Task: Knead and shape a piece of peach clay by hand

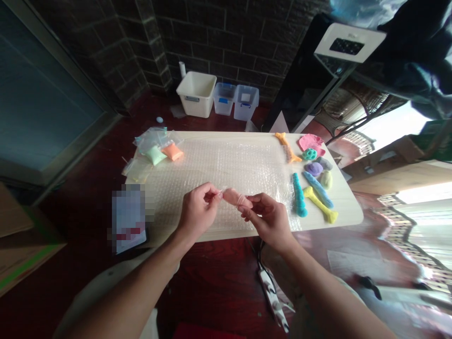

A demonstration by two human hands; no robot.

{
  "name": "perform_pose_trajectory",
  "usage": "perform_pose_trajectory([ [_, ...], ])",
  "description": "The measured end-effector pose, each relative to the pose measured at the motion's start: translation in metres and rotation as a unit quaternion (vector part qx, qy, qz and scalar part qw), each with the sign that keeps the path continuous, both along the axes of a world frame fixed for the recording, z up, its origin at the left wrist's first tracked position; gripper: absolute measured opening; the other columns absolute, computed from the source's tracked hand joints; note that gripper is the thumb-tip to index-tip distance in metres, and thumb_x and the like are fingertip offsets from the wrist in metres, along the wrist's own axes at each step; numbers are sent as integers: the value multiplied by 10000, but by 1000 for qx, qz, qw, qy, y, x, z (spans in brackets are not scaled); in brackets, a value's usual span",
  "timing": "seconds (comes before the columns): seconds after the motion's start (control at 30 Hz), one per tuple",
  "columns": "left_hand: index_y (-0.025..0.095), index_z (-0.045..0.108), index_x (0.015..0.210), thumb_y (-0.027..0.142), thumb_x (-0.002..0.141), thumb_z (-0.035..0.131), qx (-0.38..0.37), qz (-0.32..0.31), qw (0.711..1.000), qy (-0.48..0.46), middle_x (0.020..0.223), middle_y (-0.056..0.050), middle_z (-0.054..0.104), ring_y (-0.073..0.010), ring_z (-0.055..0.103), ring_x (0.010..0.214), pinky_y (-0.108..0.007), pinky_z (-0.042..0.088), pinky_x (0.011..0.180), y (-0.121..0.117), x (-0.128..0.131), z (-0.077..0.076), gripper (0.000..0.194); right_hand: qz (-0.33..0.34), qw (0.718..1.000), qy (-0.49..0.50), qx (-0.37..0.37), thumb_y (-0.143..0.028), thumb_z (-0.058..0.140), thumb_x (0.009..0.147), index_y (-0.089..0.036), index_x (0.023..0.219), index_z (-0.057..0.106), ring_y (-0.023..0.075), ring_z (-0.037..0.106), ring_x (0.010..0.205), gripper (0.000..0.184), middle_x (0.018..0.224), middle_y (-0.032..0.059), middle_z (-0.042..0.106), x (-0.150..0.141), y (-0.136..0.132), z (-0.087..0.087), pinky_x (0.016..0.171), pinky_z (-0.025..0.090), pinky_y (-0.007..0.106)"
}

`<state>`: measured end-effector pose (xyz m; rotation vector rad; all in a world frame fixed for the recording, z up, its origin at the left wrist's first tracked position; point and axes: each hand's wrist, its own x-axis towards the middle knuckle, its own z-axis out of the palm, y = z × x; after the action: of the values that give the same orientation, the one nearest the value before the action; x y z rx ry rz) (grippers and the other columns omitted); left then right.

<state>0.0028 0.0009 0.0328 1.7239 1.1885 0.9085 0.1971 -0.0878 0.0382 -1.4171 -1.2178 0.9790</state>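
Between my two hands, above the bubble wrap (247, 160) on the table, is a lump of pinkish modelling clay (232, 196). The thumb and fingertips of my left hand (199, 207) are pinched together at its left end, on a small thin whitish bit. My right hand (266, 216) grips the clay's right end between thumb and fingers. Shaped clay pieces lie to the right: a teal tapered stick (299, 195), a yellow bone shape (320, 205), a blue roll (318, 189) and an orange bone shape (287, 147).
Bags of green clay (155, 155) and orange clay (173, 151) lie at the table's back left. A pixelated tablet-like object (129, 219) sits at the left edge. Bins (197, 94) stand on the floor behind. A power strip (271, 299) lies below the front edge.
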Motion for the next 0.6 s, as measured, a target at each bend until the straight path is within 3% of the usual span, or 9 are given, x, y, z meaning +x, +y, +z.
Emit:
perform_pose_trajectory([
  [0.13,196,665,798,242,879,663,20,25,999,4,763,-19,704,-167,626,699,-288,454,691,-1,3,0,94,-7,997,-73,20,-376,794,929,-194,1048,703,204,779,748,236,863,64,800,-1,-2,0,660,628,314],
  [0.23,193,657,796,319,872,704,-131,-8,984,-120,722,-10,659,-160,599,670,-275,454,650,5,2,1,155,-3,998,-59,28,-380,784,940,-193,1066,707,198,763,741,238,861,63,788,1,-1,4,651,615,312],
  [0.3,188,682,834,413,891,707,-262,-55,938,-221,760,-17,663,-160,602,681,-267,457,611,9,1,3,233,22,999,-21,22,-385,782,942,-189,1073,719,186,742,724,243,864,60,775,2,0,7,649,605,311],
  [0.37,176,718,867,463,860,766,-333,-76,901,-268,823,-33,692,-156,619,717,-256,464,609,10,0,6,291,49,999,18,11,-389,789,935,-187,1087,736,175,727,704,258,870,57,766,3,1,9,644,602,309],
  [0.5,142,741,781,398,684,939,-350,-44,893,-280,752,-34,706,-131,617,689,-244,464,649,7,2,10,338,54,997,58,1,-375,805,921,-190,1173,734,166,722,716,321,873,49,767,4,1,13,659,602,303],
  [0.6,134,755,763,409,665,946,-322,-17,909,-262,691,-30,698,-127,597,639,-248,450,625,2,5,10,349,78,995,62,-19,-361,815,913,-181,1140,742,162,712,739,299,876,57,768,3,2,15,666,594,294],
])
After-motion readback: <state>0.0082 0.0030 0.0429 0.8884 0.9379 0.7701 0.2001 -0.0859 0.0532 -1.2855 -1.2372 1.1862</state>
